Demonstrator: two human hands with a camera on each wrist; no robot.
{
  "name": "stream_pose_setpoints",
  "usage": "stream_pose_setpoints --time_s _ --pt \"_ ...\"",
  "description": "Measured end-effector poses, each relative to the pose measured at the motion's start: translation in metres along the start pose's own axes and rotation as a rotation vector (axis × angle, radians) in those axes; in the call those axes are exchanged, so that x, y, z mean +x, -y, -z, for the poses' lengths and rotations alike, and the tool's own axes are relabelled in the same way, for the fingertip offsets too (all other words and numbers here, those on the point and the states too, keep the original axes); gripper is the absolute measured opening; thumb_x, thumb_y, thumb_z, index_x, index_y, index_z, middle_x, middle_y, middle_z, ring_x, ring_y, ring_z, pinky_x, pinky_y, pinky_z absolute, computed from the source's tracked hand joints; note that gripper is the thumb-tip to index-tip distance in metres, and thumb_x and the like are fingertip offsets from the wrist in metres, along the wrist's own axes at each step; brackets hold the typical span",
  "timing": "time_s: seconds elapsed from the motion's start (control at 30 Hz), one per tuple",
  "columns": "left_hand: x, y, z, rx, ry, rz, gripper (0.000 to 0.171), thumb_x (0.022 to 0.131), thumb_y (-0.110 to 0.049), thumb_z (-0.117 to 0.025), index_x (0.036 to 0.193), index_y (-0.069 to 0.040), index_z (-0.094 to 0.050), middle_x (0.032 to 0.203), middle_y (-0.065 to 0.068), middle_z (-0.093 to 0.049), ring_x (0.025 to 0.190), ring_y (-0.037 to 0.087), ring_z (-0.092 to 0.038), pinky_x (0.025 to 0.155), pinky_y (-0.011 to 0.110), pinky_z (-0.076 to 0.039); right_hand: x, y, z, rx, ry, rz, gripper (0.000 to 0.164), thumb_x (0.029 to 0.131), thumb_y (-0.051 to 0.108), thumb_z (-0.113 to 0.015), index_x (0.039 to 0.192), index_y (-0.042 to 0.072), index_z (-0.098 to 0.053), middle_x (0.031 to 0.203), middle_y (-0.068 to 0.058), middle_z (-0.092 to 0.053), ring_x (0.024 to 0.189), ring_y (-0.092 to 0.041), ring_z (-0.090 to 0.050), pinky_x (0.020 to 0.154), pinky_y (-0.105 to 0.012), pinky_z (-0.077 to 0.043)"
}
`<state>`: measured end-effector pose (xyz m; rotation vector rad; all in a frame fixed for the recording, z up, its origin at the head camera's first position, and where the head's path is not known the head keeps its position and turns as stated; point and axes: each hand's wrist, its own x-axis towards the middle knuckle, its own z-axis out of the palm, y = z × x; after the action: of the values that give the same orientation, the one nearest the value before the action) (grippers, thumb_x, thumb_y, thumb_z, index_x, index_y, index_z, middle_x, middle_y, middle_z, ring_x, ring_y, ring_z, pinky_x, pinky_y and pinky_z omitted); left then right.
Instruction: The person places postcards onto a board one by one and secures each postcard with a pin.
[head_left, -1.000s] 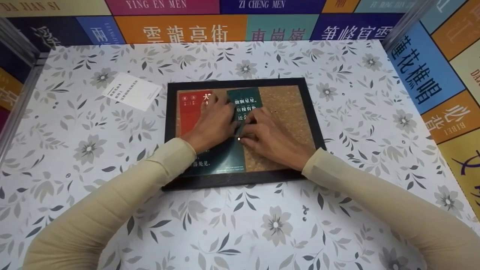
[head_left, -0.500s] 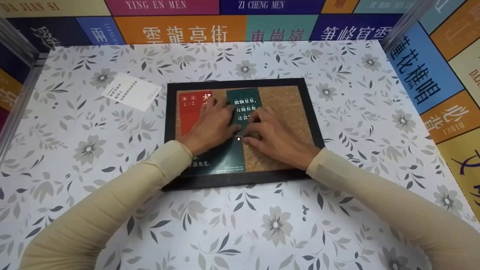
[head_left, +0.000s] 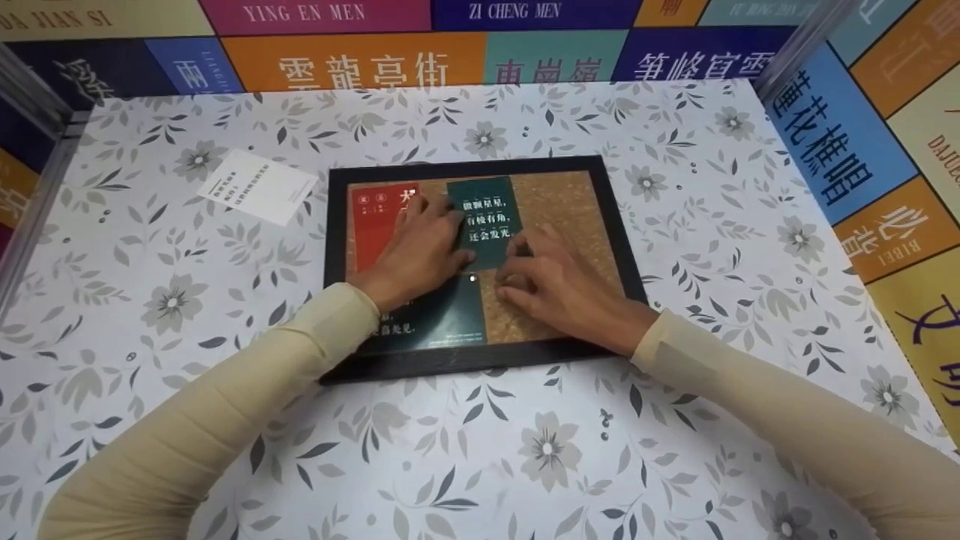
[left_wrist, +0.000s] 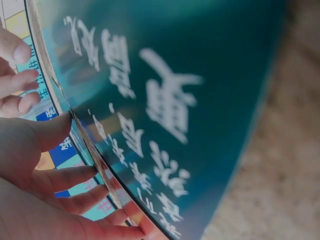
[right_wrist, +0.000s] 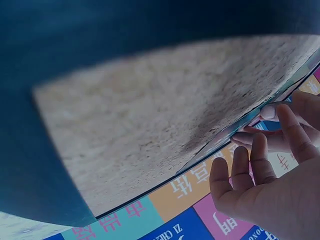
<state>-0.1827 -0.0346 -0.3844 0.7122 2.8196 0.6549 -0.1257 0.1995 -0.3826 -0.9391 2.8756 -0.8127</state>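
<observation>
A cork board [head_left: 559, 202] in a black frame lies on the table. A red card [head_left: 371, 236] is on its left, a green card [head_left: 487, 206] at its upper middle and a dark green card [head_left: 450, 322] below. A small white pushpin head [head_left: 472, 278] shows near the dark green card's upper right corner. My left hand [head_left: 420, 244] rests over the cards with fingers spread, hiding where they meet. My right hand [head_left: 559, 281], fingers loosely bent and holding nothing, is over the bare cork just right of the pin. In the left wrist view, white lettering covers the dark green card [left_wrist: 225, 60].
A white printed card [head_left: 259, 186] lies on the table left of the frame. Beneath everything is a white tablecloth [head_left: 480, 465] with grey flowers. Colourful lettered panels [head_left: 360, 67] stand along the table's back and sides.
My right hand has drawn back to the right from the pushpin, uncovering the pin and more of the upper green card's lettering. The left hand has stayed on the cards.
</observation>
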Motion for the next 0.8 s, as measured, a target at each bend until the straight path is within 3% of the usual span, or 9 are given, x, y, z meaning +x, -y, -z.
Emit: stream_pose_setpoints --time_s 0.13,0.23,0.37,0.8 --pt "0.000 0.000 0.000 0.000 -0.001 0.007 0.061 0.104 -0.028 -0.079 0.152 0.004 -0.059 0.165 0.020 -0.045 0.153 0.046 -0.033 0.130 0.065 -0.026 -0.007 -0.002 0.000 0.009 -0.014 0.022 0.009 0.098 0.022 -0.085 0.104 0.014 -0.086 0.126 -0.008 -0.066 0.127 -0.029 -0.053 0.128 -0.058 -0.032" --pt "0.000 0.000 -0.001 -0.004 -0.003 0.009 0.061 0.104 -0.027 -0.079 0.152 0.004 -0.060 0.165 0.020 -0.045 0.154 0.046 -0.032 0.131 0.065 -0.025 -0.012 -0.003 0.000 0.005 -0.011 0.020 0.010 0.098 0.022 -0.085 0.105 0.014 -0.086 0.125 -0.008 -0.066 0.124 -0.029 -0.054 0.124 -0.057 -0.038" --pt "0.003 0.005 -0.006 -0.004 -0.027 -0.013 0.059 0.103 -0.027 -0.079 0.150 0.005 -0.061 0.161 0.021 -0.048 0.148 0.046 -0.035 0.128 0.064 -0.029 -0.021 -0.003 0.001 0.016 0.005 0.006 0.008 0.098 0.020 -0.086 0.104 0.014 -0.086 0.125 -0.008 -0.066 0.121 -0.027 -0.053 0.107 -0.048 -0.049" --pt "-0.002 0.000 0.001 -0.009 0.017 0.008 0.065 0.105 -0.029 -0.077 0.157 0.004 -0.055 0.167 0.021 -0.043 0.154 0.047 -0.031 0.133 0.061 -0.022 -0.046 -0.001 0.007 0.052 -0.048 0.050 0.009 0.097 0.018 -0.087 0.103 0.012 -0.086 0.126 -0.010 -0.066 0.123 -0.027 -0.055 0.109 -0.046 -0.047"
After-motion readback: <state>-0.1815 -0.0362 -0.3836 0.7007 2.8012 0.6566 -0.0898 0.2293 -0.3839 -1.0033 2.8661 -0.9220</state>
